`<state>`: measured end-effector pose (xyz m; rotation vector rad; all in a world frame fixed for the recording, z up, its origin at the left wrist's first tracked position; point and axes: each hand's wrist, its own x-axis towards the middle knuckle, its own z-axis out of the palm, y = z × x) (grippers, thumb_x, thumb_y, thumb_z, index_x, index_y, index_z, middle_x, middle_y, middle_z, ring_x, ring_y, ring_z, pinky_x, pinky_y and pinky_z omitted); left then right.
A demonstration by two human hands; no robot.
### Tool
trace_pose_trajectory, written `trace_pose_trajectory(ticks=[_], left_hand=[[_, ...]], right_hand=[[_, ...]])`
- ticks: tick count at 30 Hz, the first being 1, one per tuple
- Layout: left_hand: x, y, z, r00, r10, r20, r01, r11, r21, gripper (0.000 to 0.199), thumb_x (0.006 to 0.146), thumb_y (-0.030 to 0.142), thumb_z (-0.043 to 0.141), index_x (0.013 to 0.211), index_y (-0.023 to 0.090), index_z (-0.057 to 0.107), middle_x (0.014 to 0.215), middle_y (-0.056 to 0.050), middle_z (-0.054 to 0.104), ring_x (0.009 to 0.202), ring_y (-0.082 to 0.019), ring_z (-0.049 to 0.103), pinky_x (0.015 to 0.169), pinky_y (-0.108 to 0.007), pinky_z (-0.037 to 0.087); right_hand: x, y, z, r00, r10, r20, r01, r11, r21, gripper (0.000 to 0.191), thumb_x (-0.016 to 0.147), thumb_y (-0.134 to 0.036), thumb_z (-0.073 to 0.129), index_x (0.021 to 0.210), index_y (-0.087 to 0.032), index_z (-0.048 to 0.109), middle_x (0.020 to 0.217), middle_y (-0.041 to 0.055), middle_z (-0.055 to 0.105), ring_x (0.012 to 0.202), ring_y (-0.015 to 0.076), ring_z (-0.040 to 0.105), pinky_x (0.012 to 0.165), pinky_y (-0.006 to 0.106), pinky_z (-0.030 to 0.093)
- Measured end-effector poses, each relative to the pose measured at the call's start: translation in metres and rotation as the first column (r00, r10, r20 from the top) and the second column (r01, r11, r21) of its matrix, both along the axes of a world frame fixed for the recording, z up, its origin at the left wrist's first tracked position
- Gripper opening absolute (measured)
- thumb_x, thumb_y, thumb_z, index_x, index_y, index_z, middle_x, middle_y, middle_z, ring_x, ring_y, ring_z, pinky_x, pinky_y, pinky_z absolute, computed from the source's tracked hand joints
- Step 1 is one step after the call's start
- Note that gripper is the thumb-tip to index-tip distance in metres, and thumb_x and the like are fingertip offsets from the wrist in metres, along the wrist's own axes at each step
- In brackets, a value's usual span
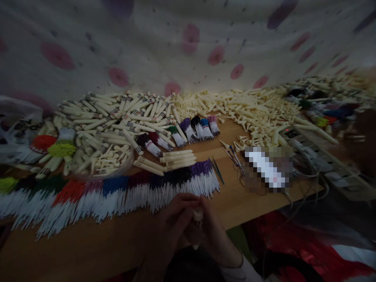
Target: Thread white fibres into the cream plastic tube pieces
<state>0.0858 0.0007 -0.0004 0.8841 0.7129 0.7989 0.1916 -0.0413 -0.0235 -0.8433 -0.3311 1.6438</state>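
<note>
Close together at the table's front edge, my left hand (pixel 176 219) and my right hand (pixel 213 229) are closed around a cream plastic pen body (pixel 198 217), with dark slots showing on it. Its lower tip points down between the palms. The picture is dim and the fingertips are partly hidden. Just beyond my hands lies a long row of white refill sticks (pixel 141 196) with coloured ends, from yellow-green at the left to purple at the right. Several cream pen barrels (pixel 178 159) lie behind the row, and tweezers (pixel 216 171) rest at its right end.
A clear bowl (pixel 129 168) of small cream parts stands at the left. Heaps of slotted barrels (pixel 129 109) and small cream parts (pixel 249 105) line the back. Rubber-banded refill bundles (pixel 178 137) lie mid-table. Cables and a power strip (pixel 329 156) are at the right.
</note>
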Motion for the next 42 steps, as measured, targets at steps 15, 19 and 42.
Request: trace_pose_trajectory(ticks=[15, 19, 42], left_hand=[[-0.003, -0.007, 0.0, 0.977, -0.213, -0.011, 0.213, 0.969, 0.126, 0.051, 0.086, 0.058, 0.072, 0.125, 0.025, 0.068, 0.124, -0.01, 0.071, 0.114, -0.03, 0.066, 0.096, -0.036, 0.053], [0.0, -0.006, 0.002, 0.986, -0.113, -0.126, 0.143, 0.955, 0.261, 0.035, 0.088, 0.045, 0.073, 0.118, 0.028, 0.073, 0.12, -0.006, 0.07, 0.112, -0.026, 0.065, 0.097, -0.033, 0.051], [-0.01, 0.006, 0.015, 0.97, 0.207, 0.126, -0.162, 0.941, -0.298, 0.031, 0.079, 0.049, 0.082, 0.081, 0.019, 0.073, 0.084, -0.002, 0.068, 0.071, -0.013, 0.061, 0.066, -0.023, 0.053]], right_hand=[[-0.004, 0.007, 0.013, 0.98, -0.067, -0.186, 0.083, 0.993, 0.08, 0.066, 0.077, -0.069, 0.059, 0.037, -0.026, 0.029, 0.033, -0.0086, 0.022, 0.031, 0.005, 0.017, 0.031, 0.02, 0.01], [-0.008, 0.008, 0.016, 0.977, -0.149, -0.151, 0.149, 0.989, -0.012, 0.068, 0.071, -0.071, 0.07, 0.04, -0.024, 0.031, 0.039, -0.0091, 0.022, 0.038, 0.0057, 0.022, 0.036, 0.018, 0.019], [-0.001, -0.018, 0.038, 0.674, 0.127, 0.728, -0.212, 0.977, 0.026, 0.047, 0.096, -0.037, 0.062, 0.143, -0.031, 0.059, 0.135, 0.0061, 0.065, 0.125, 0.0261, 0.057, 0.107, 0.041, 0.044]])
